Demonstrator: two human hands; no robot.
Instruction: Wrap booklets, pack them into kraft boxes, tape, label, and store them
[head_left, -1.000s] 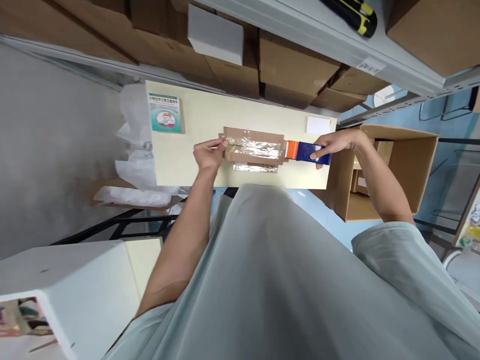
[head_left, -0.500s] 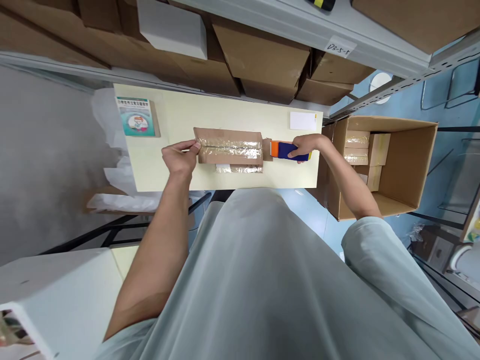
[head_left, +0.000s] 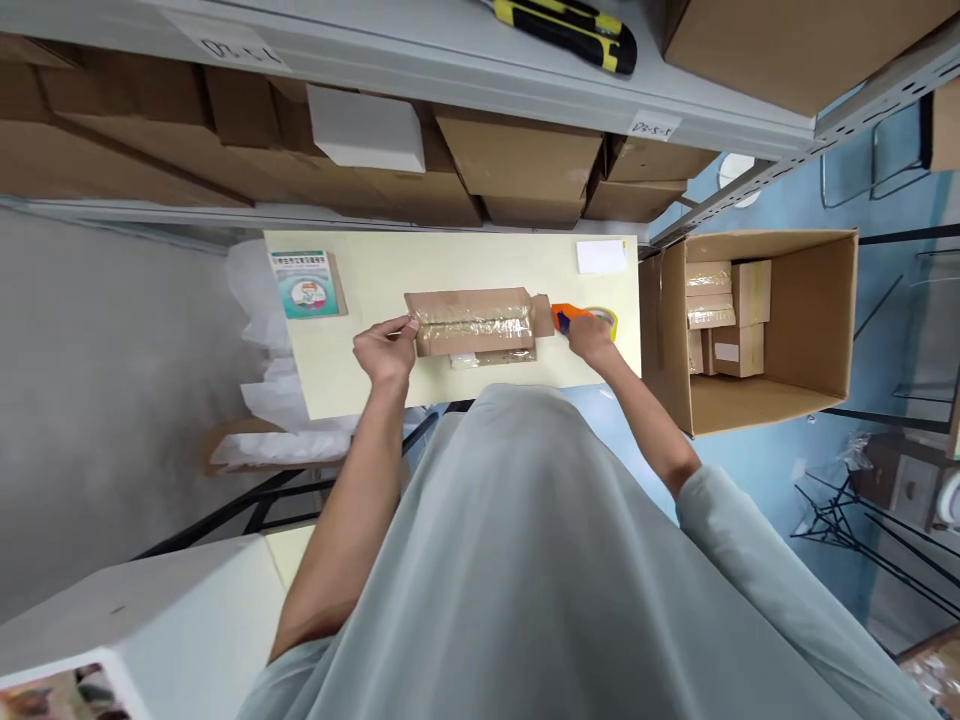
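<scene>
A narrow brown cardboard box (head_left: pixel 472 336) lies on the pale table, with shiny tape along its top seam. At its left end my left hand (head_left: pixel 386 348) pinches the edge between thumb and fingers. A small flap (head_left: pixel 542 315) sticks out at the box's right end. Just right of that flap, my right hand (head_left: pixel 591 336) is closed around an orange and dark blue tape dispenser (head_left: pixel 566 315); part of the yellowish tape roll (head_left: pixel 606 320) shows behind the hand. Below the long box, a second taped box (head_left: pixel 495 358) is partly covered by it.
A teal booklet (head_left: pixel 306 285) lies at the table's back left, and white paper (head_left: pixel 600 257) at the back right. An open carton (head_left: pixel 810 330) holding several small boxes stands right of the table. Above the back edge runs a metal shelf (head_left: pixel 450 80) with cartons and a utility knife (head_left: pixel 574 30).
The view has shifted, showing more of the shelf and the knife. My right hand has turned the dispenser and its grip now covers more of it. My left hand still pinches the box's left end.
</scene>
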